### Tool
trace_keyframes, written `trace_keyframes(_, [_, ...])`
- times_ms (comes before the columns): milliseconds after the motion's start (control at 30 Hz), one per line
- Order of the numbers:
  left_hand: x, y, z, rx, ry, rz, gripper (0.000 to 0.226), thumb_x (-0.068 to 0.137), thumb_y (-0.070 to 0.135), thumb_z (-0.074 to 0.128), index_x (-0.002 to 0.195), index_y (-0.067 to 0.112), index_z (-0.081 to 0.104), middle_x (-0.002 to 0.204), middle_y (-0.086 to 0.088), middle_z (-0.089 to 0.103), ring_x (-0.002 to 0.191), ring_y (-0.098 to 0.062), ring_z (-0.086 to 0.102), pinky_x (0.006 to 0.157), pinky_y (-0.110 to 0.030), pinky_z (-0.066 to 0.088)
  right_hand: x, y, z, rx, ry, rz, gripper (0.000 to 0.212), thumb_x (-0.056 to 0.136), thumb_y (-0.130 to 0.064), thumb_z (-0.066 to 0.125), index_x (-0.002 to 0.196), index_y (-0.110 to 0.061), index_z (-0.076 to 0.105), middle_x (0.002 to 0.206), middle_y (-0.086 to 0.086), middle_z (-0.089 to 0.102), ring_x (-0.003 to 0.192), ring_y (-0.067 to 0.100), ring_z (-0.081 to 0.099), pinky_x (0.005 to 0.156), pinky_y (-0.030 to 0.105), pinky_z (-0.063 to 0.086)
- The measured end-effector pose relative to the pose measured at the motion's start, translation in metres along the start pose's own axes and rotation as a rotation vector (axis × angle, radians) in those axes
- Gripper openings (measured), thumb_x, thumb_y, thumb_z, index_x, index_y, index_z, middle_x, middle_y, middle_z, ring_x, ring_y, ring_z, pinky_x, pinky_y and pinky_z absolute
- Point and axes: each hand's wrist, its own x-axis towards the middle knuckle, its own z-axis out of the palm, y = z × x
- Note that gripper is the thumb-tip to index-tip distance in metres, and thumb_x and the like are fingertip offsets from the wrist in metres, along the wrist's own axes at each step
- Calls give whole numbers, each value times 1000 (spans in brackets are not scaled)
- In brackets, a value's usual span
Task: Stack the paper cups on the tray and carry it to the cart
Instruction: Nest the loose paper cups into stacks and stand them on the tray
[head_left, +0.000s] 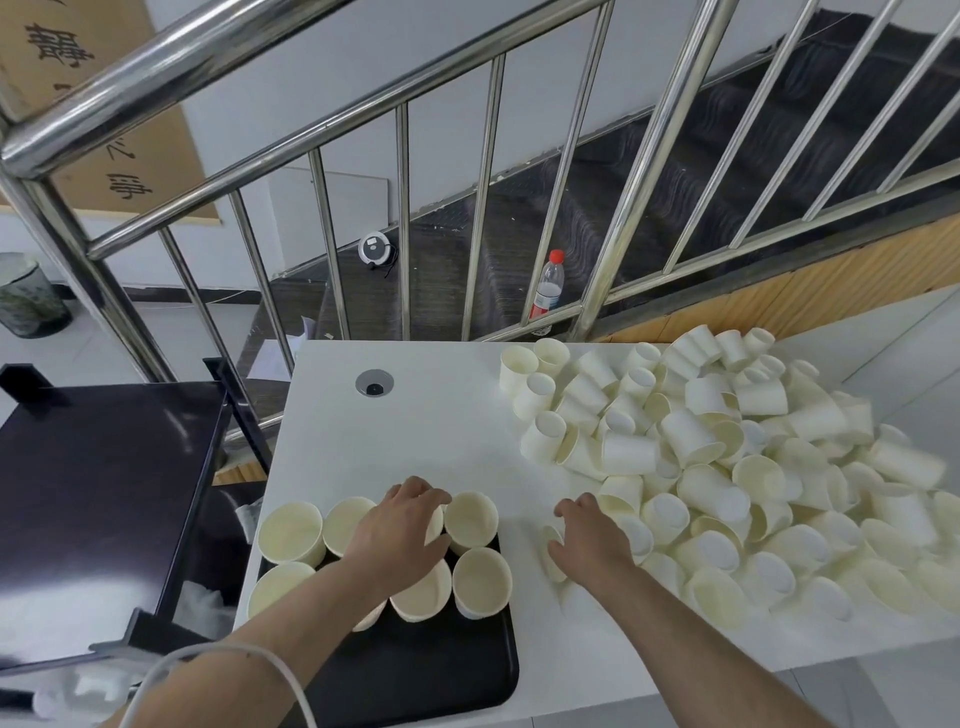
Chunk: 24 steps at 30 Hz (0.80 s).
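Left hand (400, 530) grips tray cup (434, 525); right hand (589, 535) grips table cup (553, 553).

Showing cream paper cups (711, 499) against a white counter (415, 431), a glossy black tray (415, 670), a red-capped bottle (548, 286) and shining steel railing (332, 249).

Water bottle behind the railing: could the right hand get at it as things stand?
Probably not directly: the water bottle stands beyond the railing bars, and the right hand grips a cup.
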Motion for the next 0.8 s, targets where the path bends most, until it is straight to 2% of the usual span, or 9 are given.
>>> trace_keyframes(233, [19,-10,-4,-19,-7,-9,48,89,38,54,135,30,44,131,11,41,122,-12,40,89,-28,45,22,1,7,-64,-32,17,32,93,-14,48,124,-19,49,126,-1,44,100,19,59,69,27,41])
trace_keyframes(400, [33,-15,-5,-25,-4,-4,47,89,37,54,134,29,45,130,11,43,121,-12,41,88,-28,45,38,-3,-3,-30,50,25,35,93,-7,43,124,-19,54,125,-2,51,102,19,60,76,27,47])
trace_keyframes(500, [44,-16,-6,-18,-7,-7,48,89,39,54,135,30,43,131,12,42,122,-11,40,87,-28,46,51,-11,-14,122,160,40,36,92,-10,46,124,-23,58,123,-5,56,103,16,60,77,25,45])
trace_keyframes(600, [57,-18,-8,-30,-23,-23,56,87,41,58,138,30,39,133,12,40,124,-11,38,88,-27,45,61,-26,-24,425,226,70,29,89,-10,53,115,-19,64,115,-5,63,100,15,61,77,23,43])
trace_keyframes(667, [63,-19,-9,-33,-35,-31,66,84,44,61,142,29,33,136,11,37,126,-12,37,90,-28,45,66,-39,-30,581,232,46,25,88,-9,56,109,-18,65,109,-5,66,91,12,61,75,22,43])
trace_keyframes(800, [77,-21,-10,-67,-31,-19,84,79,48,66,147,27,21,143,11,30,131,-12,33,93,-29,44,77,-65,-35,723,167,-37,24,87,-9,59,108,-19,66,105,-10,66,67,2,57,57,13,40])
